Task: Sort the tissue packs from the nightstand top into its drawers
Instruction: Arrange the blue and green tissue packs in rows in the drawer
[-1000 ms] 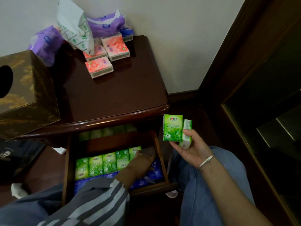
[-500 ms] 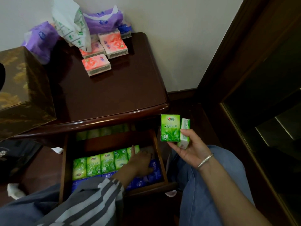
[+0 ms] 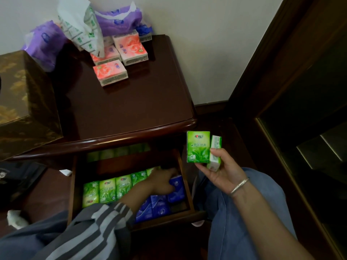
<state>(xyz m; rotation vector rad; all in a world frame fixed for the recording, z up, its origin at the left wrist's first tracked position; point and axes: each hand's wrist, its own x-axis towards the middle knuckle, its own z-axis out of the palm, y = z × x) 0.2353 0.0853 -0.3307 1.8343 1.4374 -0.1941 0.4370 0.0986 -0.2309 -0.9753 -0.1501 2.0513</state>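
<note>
Left hand (image 3: 163, 182): is reaching into the drawer (image 3: 169, 221), against a blue pack (image 3: 177, 190); grip unclear.
Right hand (image 3: 221, 167): is pinching two green packs (image 3: 198, 147) upright, palm up.

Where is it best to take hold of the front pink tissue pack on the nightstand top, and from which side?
Probably from above, pinching the left and right ends of the front pink pack: it lies flat, those ends stand free, while another pink pack sits close behind.

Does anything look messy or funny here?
Yes. At the back of the nightstand top, torn-open purple and white wrappers lie in a crumpled heap, and the pink packs sit at mixed angles. In the drawer, one blue pack by the left hand stands tipped, out of its row.
</note>
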